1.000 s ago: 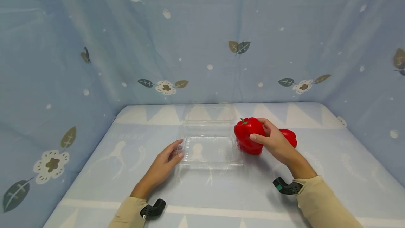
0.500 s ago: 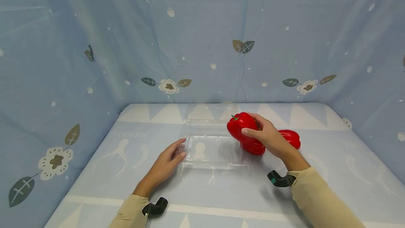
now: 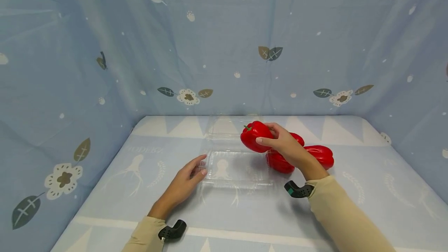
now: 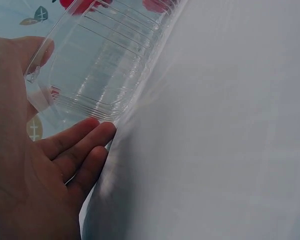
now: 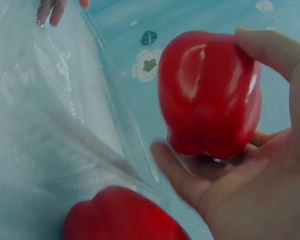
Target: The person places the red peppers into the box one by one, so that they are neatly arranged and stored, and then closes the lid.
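My right hand (image 3: 287, 147) grips a red bell pepper (image 3: 254, 137), thumb on one side and fingers on the other, its green stem toward the upper left. The pepper is held up over the right back edge of a clear plastic clamshell box (image 3: 238, 182). The box lies with its lid (image 3: 233, 128) folded back. At the box's left end my left hand (image 3: 185, 182) touches the wall with thumb and fingers spread; the left wrist view shows the fingers (image 4: 90, 160) nearly straight against the plastic. A second red bell pepper (image 3: 279, 162) lies at the box's right end.
Another bell pepper (image 3: 298, 139) shows partly behind my right hand, and one more (image 3: 322, 156) lies farther right, partly hidden by the forearm. A patterned blue curtain (image 3: 224, 49) rises behind the table (image 3: 245, 221) and along both sides.
My right hand has moved the bell pepper left and slightly up, from beside the box to over its right back edge. The left hand stays at the box's left end.
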`<action>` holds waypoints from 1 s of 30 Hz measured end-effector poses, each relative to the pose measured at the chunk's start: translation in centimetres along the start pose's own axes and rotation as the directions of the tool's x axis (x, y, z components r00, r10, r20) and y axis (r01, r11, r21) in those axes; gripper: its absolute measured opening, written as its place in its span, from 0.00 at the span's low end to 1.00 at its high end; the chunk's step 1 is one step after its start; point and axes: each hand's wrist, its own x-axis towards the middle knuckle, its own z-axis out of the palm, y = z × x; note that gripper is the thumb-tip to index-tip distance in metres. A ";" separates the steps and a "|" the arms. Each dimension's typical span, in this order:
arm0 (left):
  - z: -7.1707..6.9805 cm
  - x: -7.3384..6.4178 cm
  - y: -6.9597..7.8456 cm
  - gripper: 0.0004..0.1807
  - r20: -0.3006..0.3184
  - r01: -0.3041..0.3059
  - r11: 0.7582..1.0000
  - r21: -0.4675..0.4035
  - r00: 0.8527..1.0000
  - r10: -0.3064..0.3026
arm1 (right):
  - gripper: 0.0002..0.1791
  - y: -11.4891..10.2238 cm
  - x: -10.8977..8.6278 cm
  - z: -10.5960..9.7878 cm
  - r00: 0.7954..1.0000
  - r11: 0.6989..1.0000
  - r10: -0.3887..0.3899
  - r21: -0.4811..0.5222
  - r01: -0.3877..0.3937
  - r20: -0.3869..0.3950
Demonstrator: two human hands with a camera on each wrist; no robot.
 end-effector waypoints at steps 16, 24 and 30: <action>0.0 0.0 0.0 0.29 0.002 -0.007 1.000 -0.005 1.000 0.007 | 0.49 -0.6 1.6 1.6 0.998 0.995 0.066 -0.069 -0.067 -0.018; 0.0 -0.1 0.2 0.29 -0.003 0.002 1.000 -0.004 1.000 -0.002 | 0.47 -0.9 2.0 2.7 0.995 0.995 0.096 -0.034 -0.094 0.034; 0.0 -0.1 0.2 0.30 -0.001 0.003 1.000 -0.002 1.000 -0.003 | 0.46 -1.1 2.4 3.6 0.992 0.995 0.102 -0.003 -0.102 0.076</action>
